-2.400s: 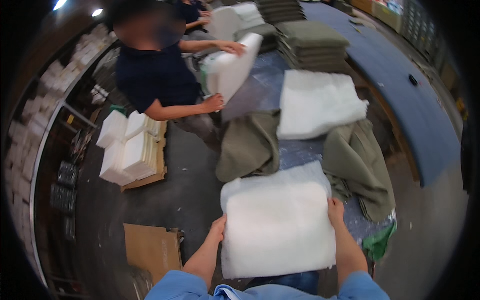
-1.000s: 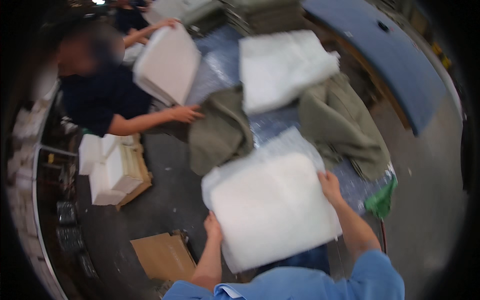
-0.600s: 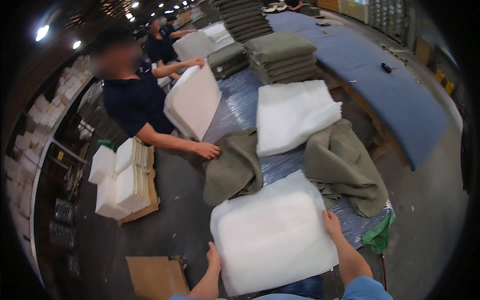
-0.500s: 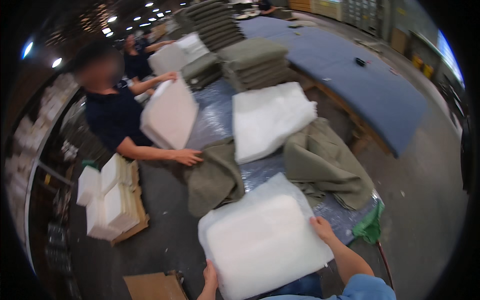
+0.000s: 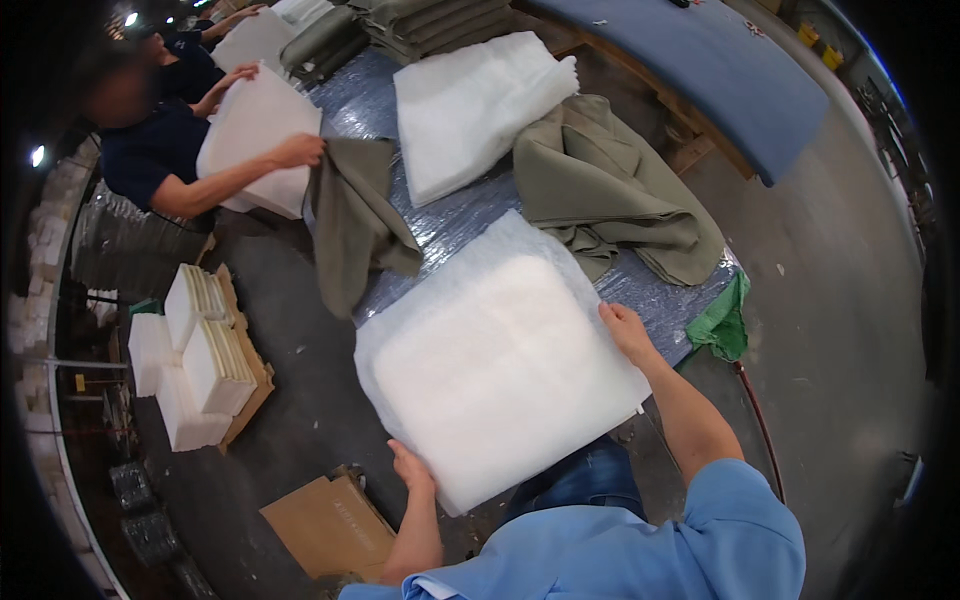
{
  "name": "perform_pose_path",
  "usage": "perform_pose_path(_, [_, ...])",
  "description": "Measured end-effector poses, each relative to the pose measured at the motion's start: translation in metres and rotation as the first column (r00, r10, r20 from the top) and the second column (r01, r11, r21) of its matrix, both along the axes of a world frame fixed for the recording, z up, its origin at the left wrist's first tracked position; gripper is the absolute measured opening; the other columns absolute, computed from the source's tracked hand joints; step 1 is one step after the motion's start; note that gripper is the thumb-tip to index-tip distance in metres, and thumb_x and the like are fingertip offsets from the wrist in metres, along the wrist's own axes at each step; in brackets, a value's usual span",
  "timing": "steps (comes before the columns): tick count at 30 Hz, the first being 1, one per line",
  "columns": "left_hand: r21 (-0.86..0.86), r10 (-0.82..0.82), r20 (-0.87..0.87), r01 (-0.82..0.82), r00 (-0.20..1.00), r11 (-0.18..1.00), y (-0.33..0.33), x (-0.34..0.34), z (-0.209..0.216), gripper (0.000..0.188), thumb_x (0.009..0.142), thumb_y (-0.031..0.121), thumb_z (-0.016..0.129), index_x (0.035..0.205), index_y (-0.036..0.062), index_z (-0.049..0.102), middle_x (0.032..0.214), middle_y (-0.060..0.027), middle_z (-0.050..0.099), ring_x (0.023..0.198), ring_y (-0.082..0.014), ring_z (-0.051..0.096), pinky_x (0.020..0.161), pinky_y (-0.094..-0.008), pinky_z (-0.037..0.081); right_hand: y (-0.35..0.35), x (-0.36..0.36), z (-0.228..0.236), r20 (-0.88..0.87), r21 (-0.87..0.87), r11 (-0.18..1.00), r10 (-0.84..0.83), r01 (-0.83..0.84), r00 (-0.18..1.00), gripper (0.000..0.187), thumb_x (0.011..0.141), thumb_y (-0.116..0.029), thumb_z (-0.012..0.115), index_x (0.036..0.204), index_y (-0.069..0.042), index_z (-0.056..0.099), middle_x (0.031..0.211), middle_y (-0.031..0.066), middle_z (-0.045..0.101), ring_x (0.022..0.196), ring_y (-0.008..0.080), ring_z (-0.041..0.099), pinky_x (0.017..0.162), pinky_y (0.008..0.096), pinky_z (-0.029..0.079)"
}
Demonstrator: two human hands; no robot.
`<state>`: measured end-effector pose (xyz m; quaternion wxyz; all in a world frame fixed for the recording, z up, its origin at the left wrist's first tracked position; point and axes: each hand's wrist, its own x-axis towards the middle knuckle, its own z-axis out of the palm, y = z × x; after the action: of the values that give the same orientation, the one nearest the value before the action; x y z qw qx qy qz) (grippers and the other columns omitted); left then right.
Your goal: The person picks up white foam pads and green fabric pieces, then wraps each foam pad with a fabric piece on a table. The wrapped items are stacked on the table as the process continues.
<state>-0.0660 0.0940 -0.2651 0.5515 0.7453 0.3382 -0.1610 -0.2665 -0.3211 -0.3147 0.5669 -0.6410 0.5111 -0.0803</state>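
Note:
Between my hands is a white cushion insert, a thick pad in a thin, pale fibrous wrap (image 5: 500,370). My left hand (image 5: 412,468) grips its near left edge, and my right hand (image 5: 625,330) holds its right edge. The insert's far corner reaches over a table covered in shiny plastic film (image 5: 445,235). Beyond it lies a folded stack of white batting (image 5: 475,115). An olive-grey fabric cover (image 5: 615,190) is crumpled to the right of the batting. A co-worker's hand (image 5: 298,150) pinches another olive-grey cover (image 5: 355,220), beside a white foam pad (image 5: 262,130).
White foam blocks (image 5: 195,360) are stacked on cardboard at the left floor. A flattened cardboard box (image 5: 330,525) lies near my left arm. Green cloth (image 5: 722,320) hangs off the table corner, above a reddish hose (image 5: 760,430). A blue-topped table (image 5: 700,70) stands at the far right.
The view has tilted down. The insert stays in both my hands, nearer the table's front edge in both frames. The co-worker has lifted the left cover's edge up to the foam pad.

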Motion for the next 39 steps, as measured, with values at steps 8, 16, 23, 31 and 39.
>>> perform_pose_path(8, [0.158, -0.305, 0.032, 0.297, 0.952, 0.942, 0.001, 0.011, -0.013, 0.074, 0.107, 0.056, 0.039, 0.141, -0.0091, 0.053, 0.138, -0.0205, 0.061, 0.122, -0.0331, 0.06, 0.104, -0.0384, 0.047, -0.006, 0.042, 0.007, -0.071, -0.181, 0.977, 0.103, -0.114, 0.992, 0.045, 0.099, -0.045, 0.06, 0.1, -0.001, 0.066, 0.091, 0.0156, 0.07, 0.082, 0.0249, 0.063, 0.077, 0.0396, 0.049])
perform_pose_path(16, [0.098, -0.279, 0.043, 0.273, 0.959, 0.957, 0.025, -0.002, -0.019, 0.077, 0.107, 0.057, 0.036, 0.138, -0.0112, 0.053, 0.135, -0.0232, 0.062, 0.117, -0.0342, 0.062, 0.101, -0.0391, 0.048, -0.005, 0.019, 0.006, -0.039, -0.08, 0.993, 0.084, -0.087, 0.996, 0.045, 0.1, -0.045, 0.059, 0.098, -0.001, 0.066, 0.09, 0.0173, 0.07, 0.078, 0.026, 0.065, 0.074, 0.0416, 0.05])
perform_pose_path(23, [0.199, -0.276, 0.023, 0.267, 0.961, 0.943, 0.049, -0.074, -0.015, 0.082, 0.107, 0.061, 0.031, 0.132, -0.0125, 0.057, 0.134, -0.0247, 0.061, 0.119, -0.0354, 0.061, 0.101, -0.0404, 0.048, 0.047, -0.078, 0.012, -0.239, -0.241, 0.953, 0.124, -0.182, 0.963, 0.046, 0.104, -0.043, 0.053, 0.092, 0.0, 0.062, 0.082, 0.0169, 0.066, 0.075, 0.03, 0.062, 0.073, 0.0436, 0.048])
perform_pose_path(31, [0.084, -0.167, -0.067, 0.173, 0.984, 0.981, 0.067, -0.078, -0.021, 0.082, 0.107, 0.061, 0.032, 0.13, -0.0136, 0.058, 0.128, -0.023, 0.065, 0.112, -0.0348, 0.065, 0.096, -0.0409, 0.051, 0.062, -0.092, 0.0, -0.258, -0.343, 0.934, 0.007, -0.098, 0.966, 0.043, 0.101, -0.04, 0.057, 0.09, 0.001, 0.063, 0.082, 0.0228, 0.065, 0.078, 0.0336, 0.063, 0.074, 0.0443, 0.047])
perform_pose_path(39, [-0.1, -0.177, -0.052, 0.171, 0.983, 0.98, 0.073, -0.045, -0.014, 0.082, 0.105, 0.064, 0.036, 0.124, -0.0102, 0.064, 0.12, -0.0203, 0.07, 0.108, -0.0315, 0.067, 0.095, -0.0407, 0.051, 0.042, -0.08, 0.018, -0.307, -0.266, 0.947, 0.092, -0.179, 0.947, 0.055, 0.104, -0.052, 0.046, 0.109, -0.003, 0.069, 0.111, 0.0234, 0.071, 0.109, 0.0418, 0.065, 0.094, 0.0445, 0.048])
